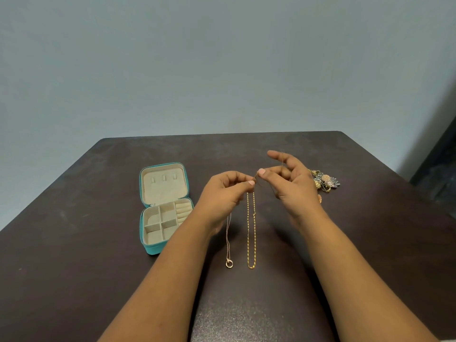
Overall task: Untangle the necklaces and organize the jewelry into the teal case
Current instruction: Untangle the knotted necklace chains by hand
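My left hand (225,191) and my right hand (290,181) are raised above the table, fingertips pinched together on the tops of two necklaces. A gold link chain (251,230) hangs straight down from the pinch. Beside it, on the left, a thin pale chain (228,235) with a ring pendant (228,263) hangs from my left hand. The teal case (148,249) lies open at the left, its beige compartments empty and its lid flat behind it.
A heap of gold and silver jewelry (324,181) lies on the dark table (98,267) behind my right hand. A small gold piece (319,198) sits just in front of it. A grey wall rises past the table's far edge.
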